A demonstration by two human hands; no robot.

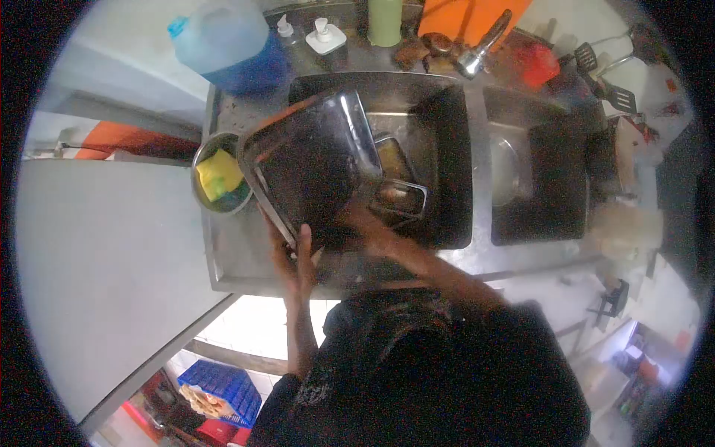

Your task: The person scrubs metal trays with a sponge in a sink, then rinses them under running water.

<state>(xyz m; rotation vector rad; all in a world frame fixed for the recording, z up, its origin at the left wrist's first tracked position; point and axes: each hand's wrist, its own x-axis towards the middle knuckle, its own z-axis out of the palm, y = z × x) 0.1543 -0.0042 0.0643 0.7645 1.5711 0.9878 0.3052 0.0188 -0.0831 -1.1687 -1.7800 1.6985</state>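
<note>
Deep metal pan [302, 160] tilted over left basin's [447, 141] left side, not set down; handling looks partway. Left hand [294, 257] pinches near rim. Right hand [361, 221] blurred beside pan; fingers can't be told. Smaller pans [408, 198] lie in basin, unhandled.

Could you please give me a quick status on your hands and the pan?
Left hand gripping pan by its rim. Right hand at pan, fingers unclear. Pan partly over sink, small trays beneath.

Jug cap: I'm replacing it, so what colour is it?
Light blue; the head view shows the jug cap best.
</note>
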